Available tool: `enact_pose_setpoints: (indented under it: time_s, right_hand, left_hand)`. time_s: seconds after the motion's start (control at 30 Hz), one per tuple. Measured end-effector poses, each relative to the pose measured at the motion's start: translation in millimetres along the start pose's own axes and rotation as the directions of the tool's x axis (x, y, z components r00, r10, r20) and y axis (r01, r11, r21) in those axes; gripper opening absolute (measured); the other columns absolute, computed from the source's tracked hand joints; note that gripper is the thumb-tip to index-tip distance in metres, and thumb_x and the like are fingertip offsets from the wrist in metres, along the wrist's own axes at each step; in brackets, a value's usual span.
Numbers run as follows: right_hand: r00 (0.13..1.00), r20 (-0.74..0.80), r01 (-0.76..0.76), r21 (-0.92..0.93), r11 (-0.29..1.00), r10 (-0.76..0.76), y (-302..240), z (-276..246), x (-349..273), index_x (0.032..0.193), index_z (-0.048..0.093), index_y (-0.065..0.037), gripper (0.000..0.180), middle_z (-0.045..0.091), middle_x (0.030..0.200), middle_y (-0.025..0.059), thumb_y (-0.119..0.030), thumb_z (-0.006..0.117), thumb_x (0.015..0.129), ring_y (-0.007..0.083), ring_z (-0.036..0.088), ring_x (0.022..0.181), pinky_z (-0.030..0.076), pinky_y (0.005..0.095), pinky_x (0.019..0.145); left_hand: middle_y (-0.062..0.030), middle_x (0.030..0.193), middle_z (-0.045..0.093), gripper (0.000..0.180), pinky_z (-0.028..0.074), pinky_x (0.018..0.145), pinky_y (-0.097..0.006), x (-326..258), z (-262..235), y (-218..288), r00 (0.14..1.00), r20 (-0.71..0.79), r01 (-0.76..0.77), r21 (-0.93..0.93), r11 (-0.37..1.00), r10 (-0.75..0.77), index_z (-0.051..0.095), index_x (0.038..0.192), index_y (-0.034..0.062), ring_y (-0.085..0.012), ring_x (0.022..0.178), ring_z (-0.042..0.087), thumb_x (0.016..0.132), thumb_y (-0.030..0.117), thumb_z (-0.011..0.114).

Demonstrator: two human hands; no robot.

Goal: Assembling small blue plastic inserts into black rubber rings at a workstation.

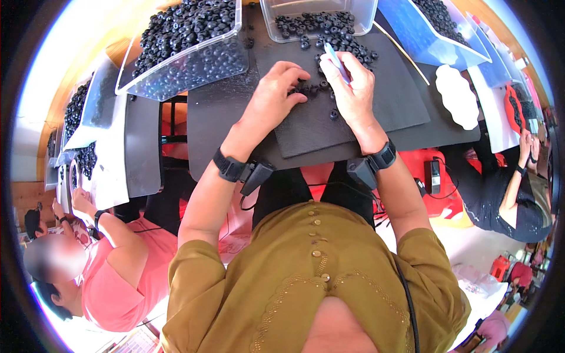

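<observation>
Small black ring-shaped parts (pixel 312 88) lie in a loose cluster on a dark textured mat (pixel 329 126) set on the black worktop (pixel 218 112), directly under both hands, with more of them spilling from the clear plastic bin (pixel 318 15) at the far edge of the mat. The left hand (pixel 273 97) rests on the mat with its fingers spread and curled down, the fingertips touching a few rings; it grips nothing that shows. The right hand (pixel 353 88) is closed around a slim white stick-like tool (pixel 335 59), its tip angled up and away toward the bin. Each ring looks light, stiff and smooth, likely to skid or roll if nudged, so a fingertip pinch across the outer rim, or threading the hole, seems the surest hold. A second clear bin (pixel 188 53) heaped with the same parts sits to the left, tilted, and a white scalloped tray (pixel 458 97) lies to the right.
</observation>
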State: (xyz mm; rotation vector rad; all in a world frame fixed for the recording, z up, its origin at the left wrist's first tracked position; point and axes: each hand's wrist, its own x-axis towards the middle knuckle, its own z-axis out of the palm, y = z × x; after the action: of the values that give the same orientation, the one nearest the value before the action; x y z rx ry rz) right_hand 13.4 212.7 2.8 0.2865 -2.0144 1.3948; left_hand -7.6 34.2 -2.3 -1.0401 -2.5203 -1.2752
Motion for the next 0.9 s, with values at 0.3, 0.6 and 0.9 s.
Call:
enact_pose_setpoints:
  time_s: [0.3, 0.6, 0.9]
  right_hand:
    - [0.982, 0.176, 0.061, 0.024, 0.998, -0.064, -3, 1, -2, 0.098, 0.067, -0.004, 0.024, 0.063, 0.07, 0.0048, -0.019, 0.077, 0.082, 0.0087, 0.057, 0.059, 0.046, 0.025, 0.056]
    - [0.945, 0.28, 0.159, 0.05, 0.986, -0.166, -3, 0, -1, 0.1, 0.069, -0.003, 0.028, 0.068, 0.086, 0.0094, -0.011, 0.079, 0.076, 0.0209, 0.068, 0.074, 0.053, 0.0308, 0.067]
    - [0.926, 0.323, 0.178, 0.081, 0.981, -0.195, 5, 3, -2, 0.095, 0.068, -0.006, 0.021, 0.059, 0.079, 0.0086, -0.012, 0.076, 0.076, 0.0264, 0.061, 0.069, 0.049, 0.0361, 0.062]
  left_hand:
    - [-0.008, 0.11, 0.064, 0.018, 0.055, 0.09, -0.03, -7, -13, -14, 0.952, 0.081, 0.149, -0.965, 0.215, -0.296, 0.059, 0.115, 0.0043, -0.0188, 0.101, 0.064, 0.098, 0.009, 0.056]
    - [-0.0062, 0.116, 0.061, 0.022, 0.051, 0.094, -0.033, -9, 8, -5, 0.951, 0.095, 0.143, -0.979, 0.148, -0.295, 0.057, 0.119, 0.0065, -0.0159, 0.106, 0.06, 0.098, 0.006, 0.055]
    - [-0.0073, 0.113, 0.064, 0.027, 0.052, 0.094, -0.03, -10, -13, 0, 0.962, 0.095, 0.22, -0.822, 0.525, -0.254, 0.058, 0.12, 0.0002, -0.0142, 0.103, 0.063, 0.093, 0.0, 0.06]
